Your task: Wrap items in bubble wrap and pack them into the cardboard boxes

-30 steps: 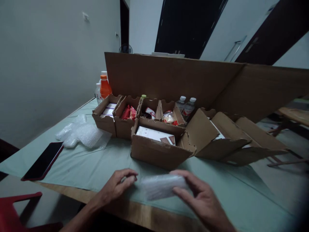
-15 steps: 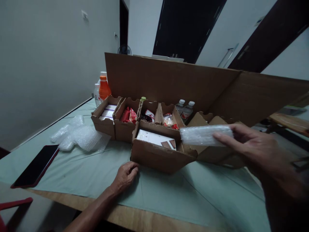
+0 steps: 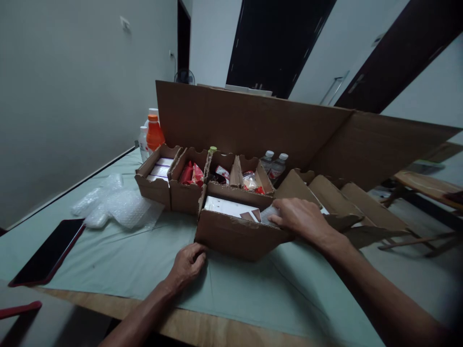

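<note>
Right hand (image 3: pixel 302 219) pressed a bubble-wrapped bundle (image 3: pixel 267 214) into the front box (image 3: pixel 231 236); left hand (image 3: pixel 188 262), loosely curled and holding nothing, braced that box's near corner

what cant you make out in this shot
Head view:
- Bubble-wrapped packet: mostly covered by the right hand.
- White item in the front box: print too small.
- Water bottles: lower parts behind box walls.
- Left hand fingertips: curled under.
</note>
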Demonstrator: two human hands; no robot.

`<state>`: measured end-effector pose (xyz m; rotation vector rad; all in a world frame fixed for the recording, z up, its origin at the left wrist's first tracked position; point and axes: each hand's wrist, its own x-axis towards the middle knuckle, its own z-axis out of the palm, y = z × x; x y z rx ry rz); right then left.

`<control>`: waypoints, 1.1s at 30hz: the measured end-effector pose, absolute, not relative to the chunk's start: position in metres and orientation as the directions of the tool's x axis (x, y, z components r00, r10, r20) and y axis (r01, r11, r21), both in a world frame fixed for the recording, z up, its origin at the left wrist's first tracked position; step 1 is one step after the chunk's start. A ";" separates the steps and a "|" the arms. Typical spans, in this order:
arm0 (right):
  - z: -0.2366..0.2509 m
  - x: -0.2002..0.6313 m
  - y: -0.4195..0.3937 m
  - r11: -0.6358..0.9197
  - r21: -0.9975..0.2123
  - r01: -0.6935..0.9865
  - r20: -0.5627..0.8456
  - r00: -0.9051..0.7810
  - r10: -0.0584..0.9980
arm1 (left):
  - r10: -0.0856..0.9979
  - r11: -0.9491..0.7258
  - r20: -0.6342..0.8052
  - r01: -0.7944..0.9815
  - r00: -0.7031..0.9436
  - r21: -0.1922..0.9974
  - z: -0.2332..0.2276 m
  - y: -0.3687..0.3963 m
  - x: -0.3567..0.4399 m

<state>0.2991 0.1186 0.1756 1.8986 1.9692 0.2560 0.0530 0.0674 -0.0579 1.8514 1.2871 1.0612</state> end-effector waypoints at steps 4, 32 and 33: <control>0.176 0.292 0.123 0.116 0.384 0.916 -0.212 -0.035 0.977 | 0.945 -0.324 0.265 0.427 0.192 0.844 -0.059 0.068 0.054; 0.159 0.302 0.113 0.040 0.172 0.984 -0.110 -0.021 0.994 | 0.962 -0.265 0.215 0.394 0.169 0.880 -0.056 0.068 0.054; 0.161 0.307 0.107 0.028 0.147 0.989 -0.064 -0.019 0.998 | 0.963 -0.262 0.212 0.388 0.167 0.884 -0.055 0.067 0.053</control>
